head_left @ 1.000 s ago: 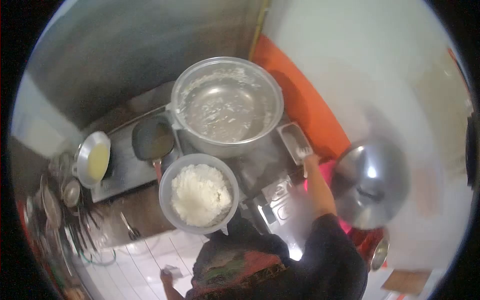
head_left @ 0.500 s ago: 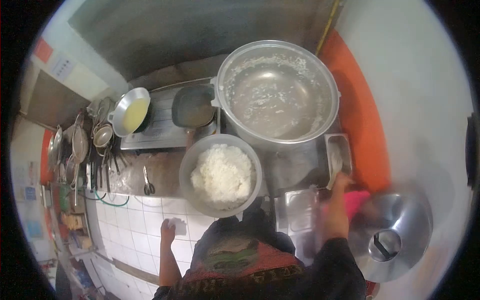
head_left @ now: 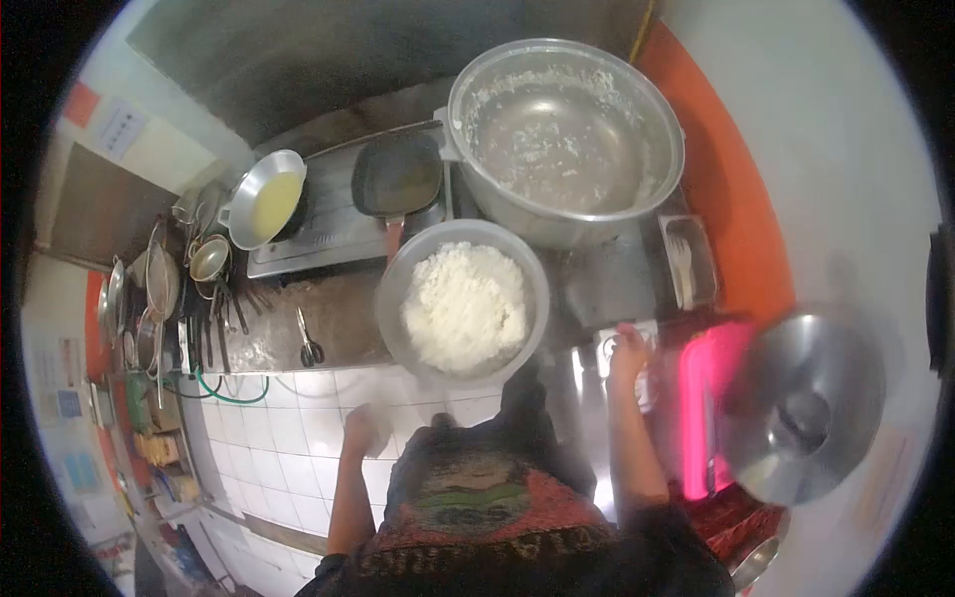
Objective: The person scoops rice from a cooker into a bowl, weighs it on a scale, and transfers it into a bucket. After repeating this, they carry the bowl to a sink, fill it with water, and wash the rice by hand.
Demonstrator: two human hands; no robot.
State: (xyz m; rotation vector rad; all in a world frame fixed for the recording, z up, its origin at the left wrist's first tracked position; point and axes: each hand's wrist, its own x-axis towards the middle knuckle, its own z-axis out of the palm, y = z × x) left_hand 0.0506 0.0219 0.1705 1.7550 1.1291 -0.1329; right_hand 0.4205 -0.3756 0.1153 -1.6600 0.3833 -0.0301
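Observation:
My left hand (head_left: pixel 360 430) is closed around a small whitish thing, too blurred to name, low over the tiled floor. At the counter's right part, my right hand (head_left: pixel 629 353) is closed at a small shiny metal lid (head_left: pixel 645 390); the fingers are partly blurred. Between the hands and farther forward stands a round translucent bowl (head_left: pixel 391 333) heaped with white rice (head_left: pixel 466 306). Behind it is a large metal pot (head_left: pixel 557 204) with white grains stuck inside. A narrow metal container (head_left: pixel 706 261) holds a pale paddle (head_left: pixel 682 269).
A square pan (head_left: pixel 398 179) and a pan of yellowish liquid (head_left: pixel 274 207) sit at the stove (head_left: pixel 323 214). Scissors (head_left: pixel 308 338) lie on the counter. On the right are a pink board (head_left: pixel 694 418) and a large round lid (head_left: pixel 836 398). Strainers (head_left: pixel 161 284) hang left.
My right hand has left the narrow container and the paddle, moving left to the small metal lid. My left hand stays low with the whitish thing. The view has shifted.

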